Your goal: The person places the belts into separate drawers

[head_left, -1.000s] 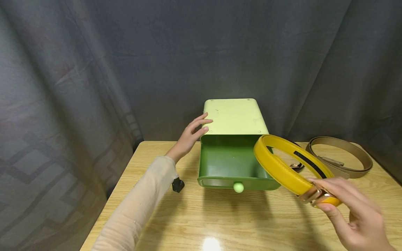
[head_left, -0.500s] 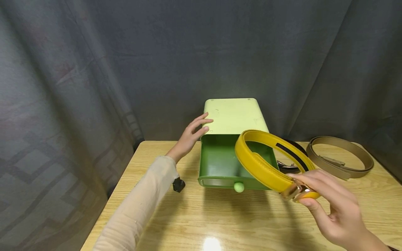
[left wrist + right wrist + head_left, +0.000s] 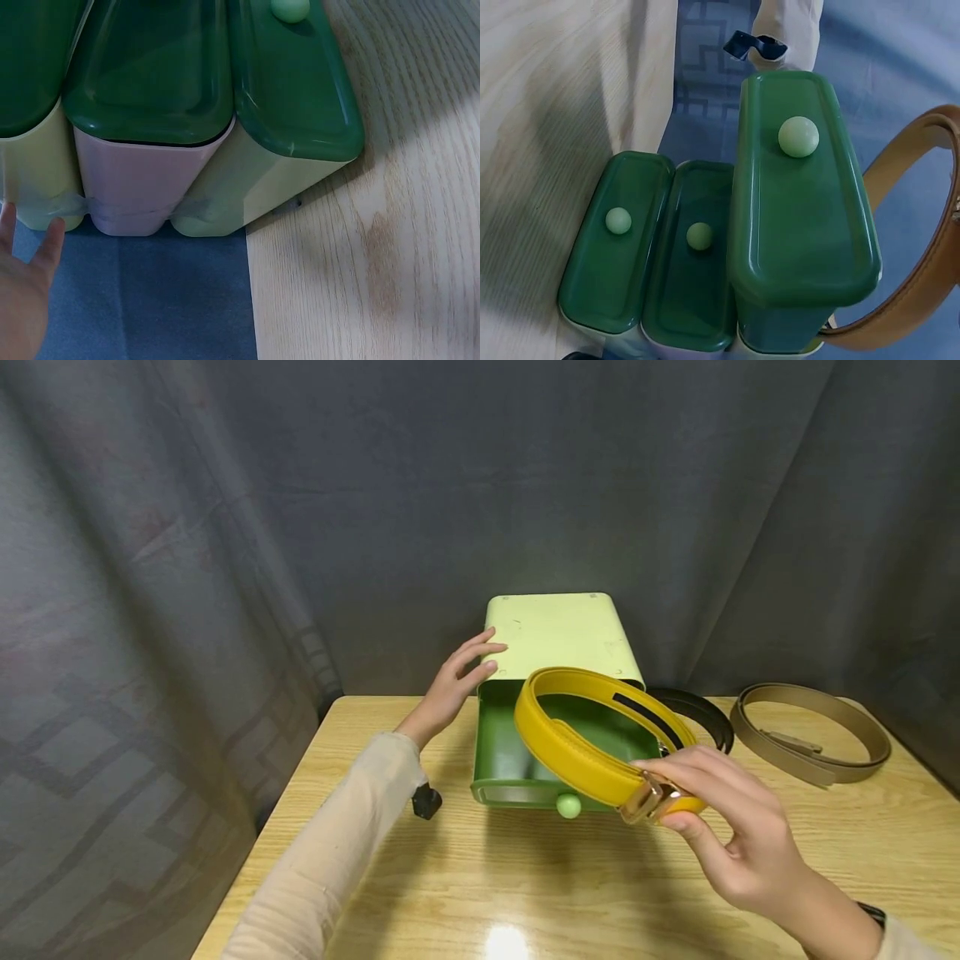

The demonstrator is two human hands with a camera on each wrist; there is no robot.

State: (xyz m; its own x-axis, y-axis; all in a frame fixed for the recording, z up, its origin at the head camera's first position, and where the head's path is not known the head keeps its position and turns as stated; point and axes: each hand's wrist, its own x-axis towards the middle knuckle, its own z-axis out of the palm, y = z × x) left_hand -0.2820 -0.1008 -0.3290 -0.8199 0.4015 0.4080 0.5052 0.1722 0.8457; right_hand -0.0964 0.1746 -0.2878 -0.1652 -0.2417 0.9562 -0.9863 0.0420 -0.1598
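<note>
My right hand (image 3: 738, 835) pinches a coiled yellow belt (image 3: 573, 762) by its gold buckle, thumb below and fingers above. The belt's loop hangs tilted over the pulled-out green drawer (image 3: 510, 792). In the right wrist view, the belt (image 3: 889, 316) shows to the right of that drawer's front (image 3: 802, 217). My left hand (image 3: 450, 689) rests with spread fingers at the left edge of the pale green cabinet top (image 3: 558, 635). In the left wrist view, only some fingers of the left hand (image 3: 26, 277) show, beside the stacked cabinet.
A coiled black belt (image 3: 705, 710) lies right of the cabinet, partly behind the yellow one. Farther right is a coiled tan belt (image 3: 772, 753) on the wooden table (image 3: 450, 885). Two lower drawers (image 3: 619, 255) stay closed. A dark curtain (image 3: 420, 510) hangs behind.
My right hand has carried the yellow belt leftward, from the drawer's right side to over the drawer, uncovering more of the black belt. The left hand keeps its place.
</note>
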